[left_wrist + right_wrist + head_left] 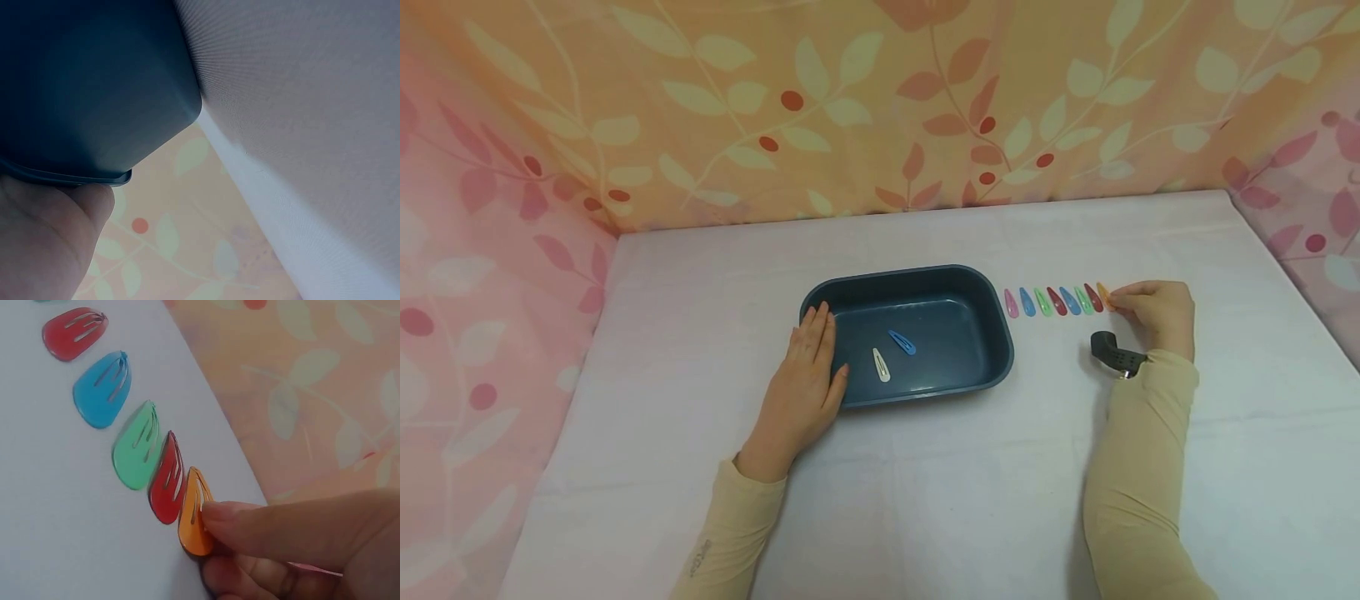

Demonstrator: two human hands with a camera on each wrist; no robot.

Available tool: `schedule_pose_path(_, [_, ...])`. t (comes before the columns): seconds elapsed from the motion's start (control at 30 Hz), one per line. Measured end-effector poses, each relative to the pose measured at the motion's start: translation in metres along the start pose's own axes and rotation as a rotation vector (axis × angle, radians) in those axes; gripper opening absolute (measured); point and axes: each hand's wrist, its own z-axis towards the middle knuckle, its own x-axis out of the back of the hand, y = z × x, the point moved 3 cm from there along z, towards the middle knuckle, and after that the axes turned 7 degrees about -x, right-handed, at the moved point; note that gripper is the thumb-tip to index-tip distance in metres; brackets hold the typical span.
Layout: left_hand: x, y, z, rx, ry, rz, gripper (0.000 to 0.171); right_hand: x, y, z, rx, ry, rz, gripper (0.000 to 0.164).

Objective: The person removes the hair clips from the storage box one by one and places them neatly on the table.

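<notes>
An orange snap hair clip [194,534] is pinched between the thumb and fingers of my right hand [1163,315], at the right end of a row of clips. Close beside it lies a dark red clip [164,500], then a light green clip [134,456] and a blue clip [100,394]. A thin pink edge [315,569] shows below the right thumb; what it belongs to is hidden. My left hand [797,387] rests with straight fingers over the left rim of a dark blue tray [917,389]. Inside the tray lie a white clip [881,365] and a blue clip [902,342].
The row continues left to a pink clip [1011,304] near the tray's right side. A black wrist camera [1116,354] sits at my right wrist. White cloth [970,492] covers the table, and a leaf-patterned curtain [880,108] hangs along its back edge.
</notes>
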Motion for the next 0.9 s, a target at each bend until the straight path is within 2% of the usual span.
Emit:
schedule_pose_path(0.13, [-0.0004,-0.0002,-0.0002,0.001,-0.003,0.003,0.06,0.0005,0.0011,-0.0008,-0.011,-0.02,0.045,0.02])
schedule_pose_path(0.3, [-0.0005,-0.0005,-0.0007,0.001,-0.003,0.001,0.06,0.0009,0.0016,-0.0017,-0.022,-0.035,0.1,0.011])
schedule_pose_path(0.6, [0.0009,0.0004,0.0,0.002,-0.01,-0.001,0.06,0.004,0.0023,-0.0017,0.011,-0.051,0.125,0.008])
schedule_pose_path(0.7, [0.0012,0.0007,0.0003,0.002,-0.01,0.001,0.06,0.0053,0.003,-0.0027,-0.005,-0.06,0.182,0.008])
schedule_pose_path(0.83, [0.0013,0.0009,0.0005,-0.002,-0.004,0.001,0.06,0.0064,0.0026,-0.0052,-0.036,-0.085,0.263,0.024])
schedule_pose_path(0.9, [0.0011,0.0008,0.0004,-0.003,-0.002,0.0,0.06,0.0071,0.0014,-0.0063,-0.033,-0.09,0.281,0.022])
